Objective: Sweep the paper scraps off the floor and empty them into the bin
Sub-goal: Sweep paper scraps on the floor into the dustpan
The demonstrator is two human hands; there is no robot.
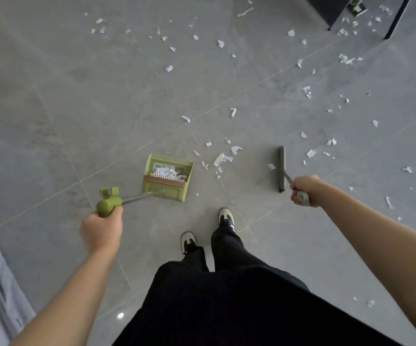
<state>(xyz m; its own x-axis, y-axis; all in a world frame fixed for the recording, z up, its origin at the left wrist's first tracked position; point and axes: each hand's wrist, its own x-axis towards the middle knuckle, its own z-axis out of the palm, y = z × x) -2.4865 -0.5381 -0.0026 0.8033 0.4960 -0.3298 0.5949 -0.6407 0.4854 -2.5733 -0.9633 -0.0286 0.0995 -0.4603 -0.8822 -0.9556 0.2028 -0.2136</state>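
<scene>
My left hand [101, 227] grips the dustpan [167, 179] handle, my right hand [304, 189] the broom [281, 169] handle, fingers wrapped. Scraps [223, 159] lie between pan and broom; I should drag the broom low toward the pan, probably already part-filled.

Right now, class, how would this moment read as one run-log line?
left hand: holds dustpan handle | right hand: holds broom | dustpan: some scraps inside | floor: many scraps left

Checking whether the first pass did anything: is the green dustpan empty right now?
No, white paper scraps already lie inside the green dustpan, behind its comb teeth.
</scene>
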